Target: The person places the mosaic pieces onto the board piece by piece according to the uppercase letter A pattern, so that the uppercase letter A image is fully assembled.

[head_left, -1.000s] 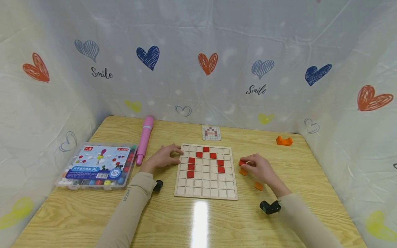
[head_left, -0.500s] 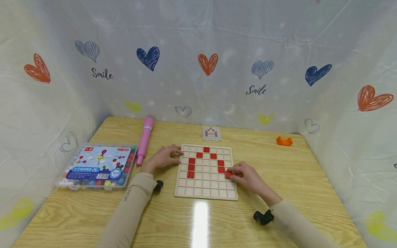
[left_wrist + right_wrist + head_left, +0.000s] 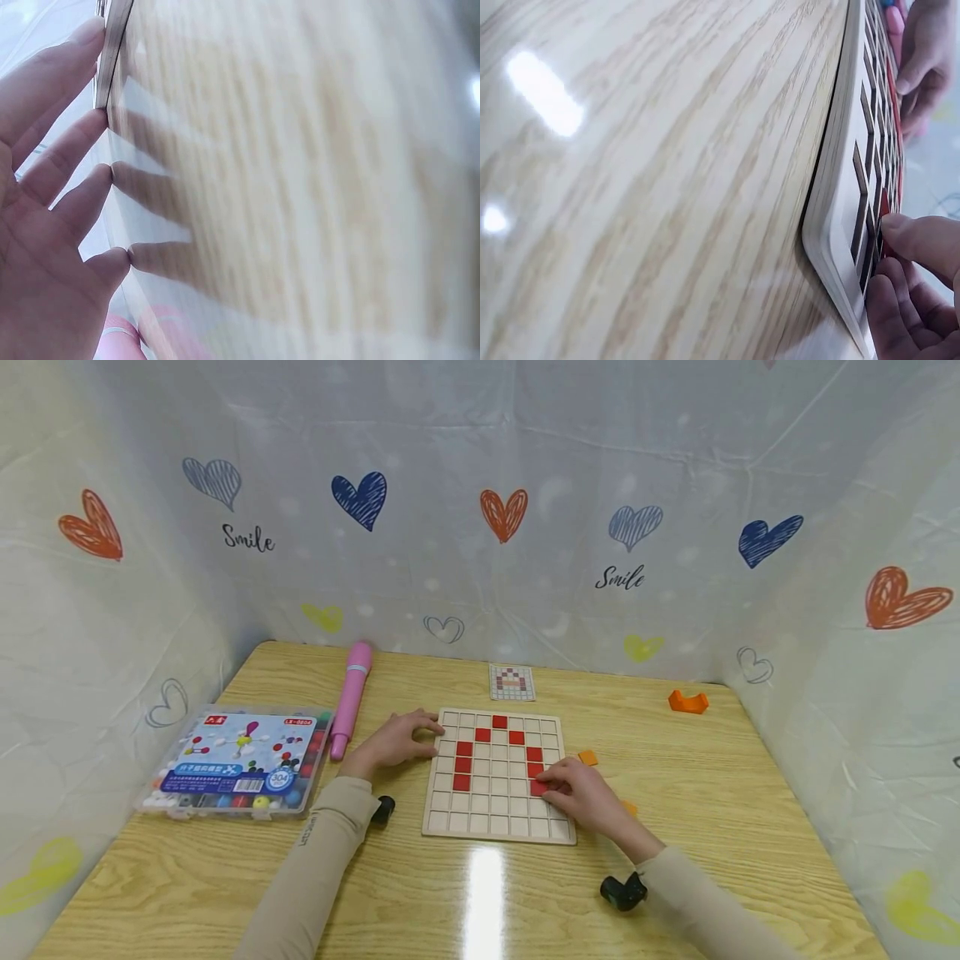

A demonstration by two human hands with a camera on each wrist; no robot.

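Note:
A wooden grid board (image 3: 480, 827) lies flat on the table, with several red square tiles (image 3: 462, 765) set in its cells in an arch. My right hand (image 3: 588, 797) pinches a red tile (image 3: 537, 787) between thumb and fingers over the board's right side, just below the right-hand column of red tiles. In the right wrist view, thumb and fingertips meet at that red tile (image 3: 885, 202), mostly hidden by them. With extended fingers my left hand (image 3: 395, 742) touches the board's upper left edge; in the left wrist view, other fingertips of this hand (image 3: 45, 247) rest on the tabletop.
Two orange tiles (image 3: 587, 757) lie right of the board, one partly behind the right hand. A small pattern card (image 3: 512, 682) sits behind the board. Leftward are a pink cylinder (image 3: 349, 702) and a molecule-kit box (image 3: 236, 760). An orange curved piece (image 3: 687, 702) stands far right.
My right hand has carried the red tile leftward from beside the orange tiles onto the board's right side. The left hand stays in place.

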